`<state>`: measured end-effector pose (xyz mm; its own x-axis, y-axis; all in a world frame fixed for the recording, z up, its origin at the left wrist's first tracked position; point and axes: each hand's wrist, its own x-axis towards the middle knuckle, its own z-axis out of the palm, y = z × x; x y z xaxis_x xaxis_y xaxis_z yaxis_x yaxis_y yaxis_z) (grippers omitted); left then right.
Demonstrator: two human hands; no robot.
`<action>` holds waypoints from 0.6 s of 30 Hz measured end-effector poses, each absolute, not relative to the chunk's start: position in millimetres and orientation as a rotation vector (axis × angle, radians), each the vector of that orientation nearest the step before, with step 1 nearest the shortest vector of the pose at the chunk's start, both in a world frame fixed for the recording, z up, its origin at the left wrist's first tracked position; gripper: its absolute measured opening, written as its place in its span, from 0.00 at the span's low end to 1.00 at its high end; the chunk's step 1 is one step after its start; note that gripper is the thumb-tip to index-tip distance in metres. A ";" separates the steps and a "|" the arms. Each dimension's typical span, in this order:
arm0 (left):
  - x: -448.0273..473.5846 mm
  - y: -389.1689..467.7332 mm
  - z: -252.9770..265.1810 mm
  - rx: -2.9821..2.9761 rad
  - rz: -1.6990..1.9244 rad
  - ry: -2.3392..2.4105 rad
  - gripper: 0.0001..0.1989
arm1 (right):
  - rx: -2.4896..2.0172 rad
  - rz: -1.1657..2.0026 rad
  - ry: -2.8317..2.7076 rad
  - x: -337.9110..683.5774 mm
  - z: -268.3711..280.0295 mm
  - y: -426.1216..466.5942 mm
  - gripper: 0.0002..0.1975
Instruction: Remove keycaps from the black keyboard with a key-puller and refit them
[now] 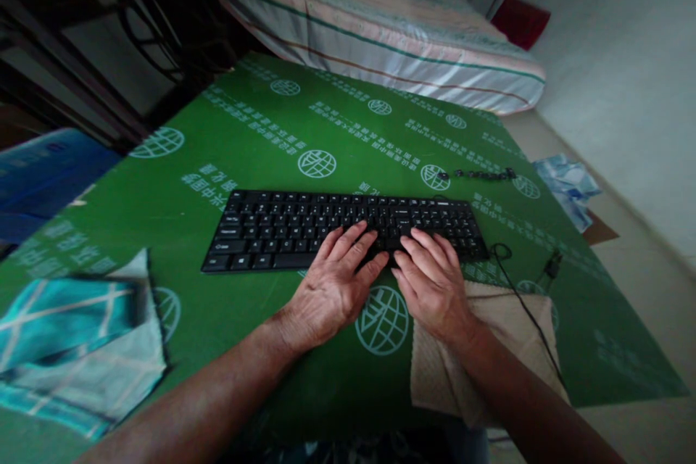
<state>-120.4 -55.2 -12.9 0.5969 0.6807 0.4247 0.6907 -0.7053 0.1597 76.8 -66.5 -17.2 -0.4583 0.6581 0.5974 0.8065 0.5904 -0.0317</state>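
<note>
A black keyboard (293,232) lies on a green board printed with white globes and lettering. My left hand (340,279) rests over its middle right part, fingers stretched forward on the keys and the thumb near the front edge. Close beside it, my right hand (432,275) reaches over the right part of the keyboard with its fingers extended and slightly bent. Nothing shows held in either hand, though the keys under the fingertips are hidden. Several small black pieces like keycaps (483,175) stand in a row beyond the keyboard, at the right.
A beige cloth (435,370) lies under my right wrist. A black cable (536,319) runs along the right, near a small dark object (553,264). A teal checked cloth (81,348) lies at the left. Behind the board (244,123) stands a bed (391,51); a blue stool (54,167) is at the left.
</note>
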 end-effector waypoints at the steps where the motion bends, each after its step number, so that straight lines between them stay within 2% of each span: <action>1: -121.1 -55.4 -13.0 -2.778 -0.748 -1.203 0.17 | -1.155 -0.343 -2.270 76.4 -17.3 -66.7 0.08; 18: -129.8 -56.0 -16.0 -2.689 -0.811 -1.289 0.14 | -1.205 -0.197 -2.144 79.3 -17.3 -60.6 0.10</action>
